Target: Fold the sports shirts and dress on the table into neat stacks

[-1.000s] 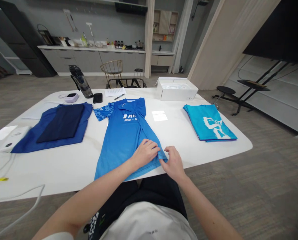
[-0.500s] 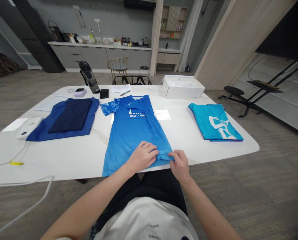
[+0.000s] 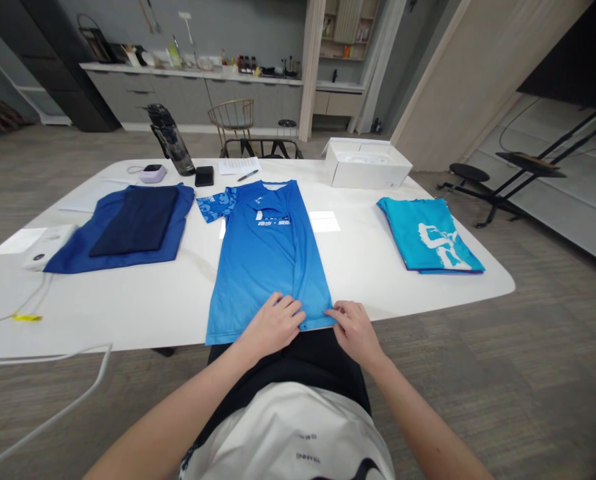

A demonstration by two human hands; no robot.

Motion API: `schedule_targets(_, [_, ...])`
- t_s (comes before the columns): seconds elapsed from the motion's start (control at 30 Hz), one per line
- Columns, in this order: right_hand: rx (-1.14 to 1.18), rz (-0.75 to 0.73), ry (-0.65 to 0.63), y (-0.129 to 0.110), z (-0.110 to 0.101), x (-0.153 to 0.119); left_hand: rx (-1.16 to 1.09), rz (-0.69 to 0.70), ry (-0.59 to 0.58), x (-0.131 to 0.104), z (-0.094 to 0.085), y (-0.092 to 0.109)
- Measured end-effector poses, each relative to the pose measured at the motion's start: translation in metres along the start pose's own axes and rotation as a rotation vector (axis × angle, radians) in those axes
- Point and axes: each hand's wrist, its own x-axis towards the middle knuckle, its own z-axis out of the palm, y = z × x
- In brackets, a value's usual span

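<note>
A blue T-shirt [image 3: 258,273] with white print lies in front of me, its hem along the table's near edge. One patterned sleeve sticks out on the left; the right side is folded inward, so the other sleeve is hidden. My left hand [image 3: 277,321] is closed on the hem near its middle, fingers curled over the fabric. At the lower right corner, my right hand [image 3: 357,331] pinches the folded edge between thumb and fingers.
Folded dark navy cloth [image 3: 135,220] lies on blue cloth [image 3: 182,230] at left, beside a white power strip [image 3: 51,247]. A folded turquoise shirt [image 3: 413,233] lies at right. Farther back are a bottle [image 3: 175,147], black wallet-like item [image 3: 205,176], pen [image 3: 248,175] and white box [image 3: 368,167].
Both hands have come slightly toward the table edge. The lower right part of the T-shirt, raised and rumpled before, now lies flatter, with its folded edge farther left.
</note>
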Motion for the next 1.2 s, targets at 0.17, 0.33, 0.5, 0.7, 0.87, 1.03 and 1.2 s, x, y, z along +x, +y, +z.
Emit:
schedule_targets(0.17, [0.023, -0.013, -0.061, 0.001, -0.004, -0.005, -0.013, -0.03, -0.032, -0.01, -0.007, 0.0])
schedule_targets(0.33, [0.045, -0.008, -0.065, 0.004, -0.004, -0.007, -0.071, -0.113, -0.012, -0.017, -0.011, 0.001])
schedule_targets(0.5, [0.052, 0.025, -0.12, 0.012, -0.01, 0.025, -0.207, -0.28, 0.023, 0.0, -0.009, -0.032])
schedule_targets(0.7, [0.028, 0.044, -0.212, 0.033, -0.012, 0.127, -0.307, -0.659, 0.122, 0.076, 0.006, -0.136])
schedule_targets(0.87, [0.15, 0.105, -0.261, 0.071, 0.014, 0.228, -0.251, -0.978, 0.191, 0.142, 0.023, -0.223])
schedule_targets(1.03, [0.147, 0.151, -0.141, 0.119, 0.037, 0.311, -0.082, -0.973, 0.171, 0.171, 0.036, -0.29])
schedule_targets(1.2, [0.067, 0.203, -0.082, 0.159, 0.062, 0.39, -0.013, -0.996, 0.077, 0.178, 0.043, -0.332])
